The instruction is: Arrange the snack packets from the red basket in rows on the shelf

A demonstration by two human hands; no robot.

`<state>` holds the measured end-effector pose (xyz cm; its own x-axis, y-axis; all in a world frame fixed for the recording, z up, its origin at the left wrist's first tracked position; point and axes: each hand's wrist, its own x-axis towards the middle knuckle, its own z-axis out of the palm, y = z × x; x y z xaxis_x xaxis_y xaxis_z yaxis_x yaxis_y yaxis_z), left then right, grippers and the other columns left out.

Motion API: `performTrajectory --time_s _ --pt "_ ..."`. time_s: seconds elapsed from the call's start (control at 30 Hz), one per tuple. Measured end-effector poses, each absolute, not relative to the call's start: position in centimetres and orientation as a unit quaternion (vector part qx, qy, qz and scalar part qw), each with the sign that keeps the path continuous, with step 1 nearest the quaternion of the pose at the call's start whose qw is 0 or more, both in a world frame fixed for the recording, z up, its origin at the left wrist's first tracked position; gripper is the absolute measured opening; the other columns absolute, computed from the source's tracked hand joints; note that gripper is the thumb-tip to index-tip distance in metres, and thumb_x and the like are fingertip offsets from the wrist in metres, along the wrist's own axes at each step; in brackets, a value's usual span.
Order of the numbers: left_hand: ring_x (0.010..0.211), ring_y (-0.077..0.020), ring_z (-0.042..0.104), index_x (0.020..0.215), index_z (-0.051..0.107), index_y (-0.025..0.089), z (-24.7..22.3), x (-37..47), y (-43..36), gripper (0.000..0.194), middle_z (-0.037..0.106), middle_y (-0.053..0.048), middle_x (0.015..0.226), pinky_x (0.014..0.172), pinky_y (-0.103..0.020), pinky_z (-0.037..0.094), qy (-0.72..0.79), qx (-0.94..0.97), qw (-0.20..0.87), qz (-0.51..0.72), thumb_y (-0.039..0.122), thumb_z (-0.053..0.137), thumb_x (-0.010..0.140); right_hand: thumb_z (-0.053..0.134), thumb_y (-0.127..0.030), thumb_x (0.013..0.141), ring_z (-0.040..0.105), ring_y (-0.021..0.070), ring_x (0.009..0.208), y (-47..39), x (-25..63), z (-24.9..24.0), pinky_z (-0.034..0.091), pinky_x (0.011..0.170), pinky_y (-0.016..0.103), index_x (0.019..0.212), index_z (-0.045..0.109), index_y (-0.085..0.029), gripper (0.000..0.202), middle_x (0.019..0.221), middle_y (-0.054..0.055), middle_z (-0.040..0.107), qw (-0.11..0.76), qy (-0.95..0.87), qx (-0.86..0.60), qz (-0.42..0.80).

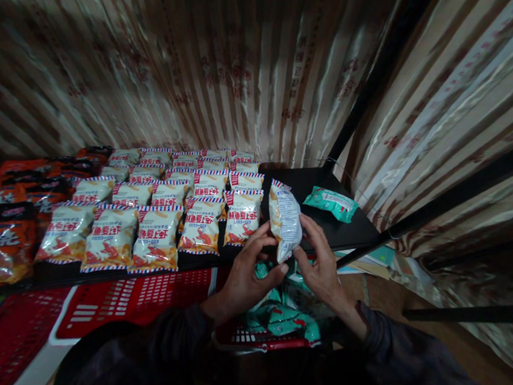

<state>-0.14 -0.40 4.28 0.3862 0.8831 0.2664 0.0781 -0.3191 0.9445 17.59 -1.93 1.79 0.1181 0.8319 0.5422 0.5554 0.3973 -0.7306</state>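
Note:
A white snack bag (287,218) with a striped top edge stands upright between my hands, its printed back panel facing me. My right hand (320,259) grips its right side, thumb near the lower corner. My left hand (255,268) is curled at its lower left side, fingers against the edge and thumb by the bottom tip. Just left of it are rows of matching white snack bags (243,216) with red lettering on a black shelf (277,176). A green snack bag (331,203) lies on the shelf to the right.
Below my hands, a red basket (266,344) holds several green bags (287,318). More red baskets (135,298) sit under the shelf on the left. Orange snack bags (0,241) fill the shelf's left end. Black metal posts (357,110) and patterned curtains (235,67) enclose the shelf.

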Motion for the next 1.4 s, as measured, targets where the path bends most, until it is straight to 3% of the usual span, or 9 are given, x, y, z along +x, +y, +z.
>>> performTrajectory --time_s 0.17,0.33,0.53,0.83,0.93,1.1,1.27,1.4 --pt "0.128 -0.0296 0.051 0.114 0.06 0.023 4.4 -0.5 -0.5 0.036 0.037 -0.013 0.153 0.09 -0.036 0.052 0.322 0.721 0.442 0.425 0.035 0.067 0.081 0.046 -0.033 0.095 0.041 0.0247 0.137 -2.4 18.2 1.7 0.034 0.114 0.046 0.139 0.048 -0.03 0.045 0.145 0.005 0.048 0.538 -0.638 -0.516 0.195" --pt "0.135 -0.0307 0.044 0.119 0.058 0.022 4.4 -0.7 -0.5 0.035 0.029 -0.013 0.157 0.094 -0.038 0.052 0.287 0.77 0.393 0.412 0.033 0.061 0.086 0.043 -0.049 0.094 0.039 0.0275 0.139 -2.7 18.4 1.2 0.032 0.115 0.047 0.143 0.043 -0.028 0.053 0.149 0.005 0.045 0.567 -0.619 -0.469 0.274" --pt "0.143 -0.0303 0.031 0.126 0.055 0.02 4.3 -0.8 -0.4 0.038 0.029 -0.015 0.157 0.114 -0.048 0.034 0.268 0.823 0.291 0.407 0.027 0.057 0.089 0.052 -0.064 0.085 0.046 0.0297 0.134 -2.6 17.5 1.3 0.043 0.108 0.044 0.146 0.037 -0.026 0.073 0.146 0.008 0.049 0.59 -0.586 -0.432 0.349" --pt "0.147 -0.0309 0.02 0.128 0.052 0.021 3.7 -0.7 0.2 0.039 0.027 -0.011 0.158 0.114 -0.055 0.032 0.224 0.861 0.163 0.427 0.023 0.054 0.09 0.069 -0.052 0.078 0.044 0.0295 0.136 -3.2 18.2 2.0 0.039 0.11 0.045 0.144 0.039 -0.029 0.076 0.148 0.006 0.047 0.593 -0.531 -0.399 0.456" --pt "0.148 -0.0321 0.017 0.132 0.049 0.022 3.6 -0.6 0.2 0.041 0.028 -0.01 0.158 0.114 -0.057 0.031 0.216 0.872 0.139 0.417 0.021 0.051 0.09 0.071 -0.049 0.077 0.049 0.0298 0.131 -3.0 18.4 1.6 0.04 0.109 0.045 0.141 0.042 -0.028 0.074 0.142 0.006 0.053 0.591 -0.505 -0.407 0.48" --pt "0.148 -0.0318 0.015 0.134 0.047 0.023 3.6 -0.6 0.3 0.041 0.029 -0.009 0.158 0.114 -0.058 0.031 0.22 0.879 0.135 0.401 0.024 0.048 0.093 0.072 -0.045 0.078 0.06 0.0286 0.116 -2.1 18.2 1.4 0.046 0.102 0.044 0.133 0.052 -0.026 0.062 0.129 0.007 0.064 0.586 -0.466 -0.439 0.497" --pt "0.149 -0.0314 0.013 0.137 0.044 0.022 3.6 -0.9 0.9 0.043 0.029 -0.01 0.158 0.116 -0.058 0.027 0.225 0.877 0.143 0.398 0.025 0.048 0.094 0.071 -0.044 0.079 0.062 0.0269 0.112 -1.2 17.8 2.6 0.047 0.101 0.043 0.121 0.061 -0.024 0.048 0.12 0.006 0.069 0.618 -0.412 -0.42 0.521" --pt "0.148 -0.031 0.017 0.141 0.04 0.025 3.6 -1.2 1.6 0.047 0.025 -0.01 0.159 0.115 -0.059 0.029 0.236 0.873 0.165 0.394 0.027 0.048 0.095 0.075 -0.044 0.075 0.063 0.0269 0.113 -0.9 17.6 3.2 0.047 0.1 0.044 0.118 0.063 -0.025 0.049 0.116 0.006 0.071 0.625 -0.379 -0.406 0.549"
